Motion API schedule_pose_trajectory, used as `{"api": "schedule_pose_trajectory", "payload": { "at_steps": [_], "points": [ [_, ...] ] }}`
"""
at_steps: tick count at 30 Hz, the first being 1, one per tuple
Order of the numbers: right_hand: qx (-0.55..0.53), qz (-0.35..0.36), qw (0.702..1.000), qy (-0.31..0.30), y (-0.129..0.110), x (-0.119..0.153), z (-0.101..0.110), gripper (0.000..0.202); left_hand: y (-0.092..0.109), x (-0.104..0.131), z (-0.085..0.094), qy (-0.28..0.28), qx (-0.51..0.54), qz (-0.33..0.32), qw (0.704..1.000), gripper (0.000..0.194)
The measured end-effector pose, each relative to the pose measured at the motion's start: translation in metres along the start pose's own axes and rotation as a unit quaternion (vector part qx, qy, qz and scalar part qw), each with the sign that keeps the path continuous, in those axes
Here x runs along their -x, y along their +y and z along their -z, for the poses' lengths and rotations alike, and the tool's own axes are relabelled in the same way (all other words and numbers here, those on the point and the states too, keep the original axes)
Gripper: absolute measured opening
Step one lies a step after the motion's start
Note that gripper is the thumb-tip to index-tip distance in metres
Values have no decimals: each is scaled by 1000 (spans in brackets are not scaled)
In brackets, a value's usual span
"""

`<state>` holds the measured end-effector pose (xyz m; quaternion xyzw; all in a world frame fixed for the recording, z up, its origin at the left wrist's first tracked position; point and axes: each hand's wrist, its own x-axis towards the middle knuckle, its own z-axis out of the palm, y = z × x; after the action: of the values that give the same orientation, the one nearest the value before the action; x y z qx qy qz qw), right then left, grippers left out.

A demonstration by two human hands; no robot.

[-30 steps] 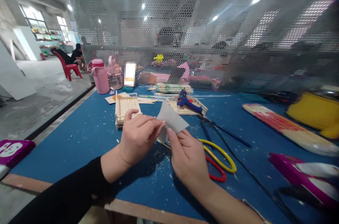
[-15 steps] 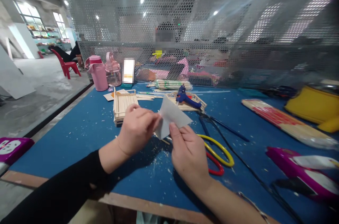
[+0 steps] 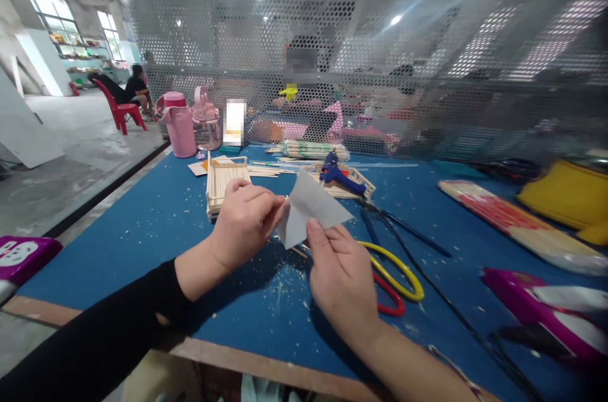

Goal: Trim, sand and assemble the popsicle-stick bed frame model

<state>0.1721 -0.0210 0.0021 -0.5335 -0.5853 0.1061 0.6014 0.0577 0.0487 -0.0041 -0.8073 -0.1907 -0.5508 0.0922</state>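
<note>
On my feed, the creased grey paper [image 3: 316, 207] is up off the table [image 3: 266, 326], pinched in my right hand [image 3: 344, 282]. My left hand [image 3: 244, 221] bunches its fingertips by the near fold, hold unclear; beyond sits a stick tray [image 3: 230, 174].

Can't read any word, number, brand or sign. Can see red marking on the long flat pack [image 3: 513, 221], too blurred to make out. Can see green marking on the wrapped bundle of sticks [image 3: 313, 149], too small to read. Can find only pixelated blocks on the bright screen [image 3: 235, 120].
</note>
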Motion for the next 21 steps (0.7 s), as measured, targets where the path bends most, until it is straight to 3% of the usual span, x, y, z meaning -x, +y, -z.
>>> {"api": "schedule_pose_trajectory", "payload": {
  "at_steps": [4, 7, 11, 15, 19, 21],
  "points": [
    [-2, -4, 1000, 6, -2, -1, 0, 36, 1, 1, 1, -42, 20, -30, 998, 18],
    [9, -6, 1000, 15, -3, -1, 0, 36, 0, 1, 2, -3, 0, -4, 1000, 17],
    [0, 0, 1000, 5, -3, 0, 0, 35, 0, 2, 2, -36, 20, -32, 999, 17],
    [12, -8, 1000, 9, -2, -1, -1, 38, 2, 2, 1, -9, -2, -14, 1000, 20],
    [2, -2, 1000, 5, -2, 0, -1, 37, 3, 2, 1, -41, 17, -31, 999, 20],
    [10, 0, 1000, 13, -3, 1, -1, 38, 1, 2, 2, -24, 11, -14, 1000, 19]
  ]
}}
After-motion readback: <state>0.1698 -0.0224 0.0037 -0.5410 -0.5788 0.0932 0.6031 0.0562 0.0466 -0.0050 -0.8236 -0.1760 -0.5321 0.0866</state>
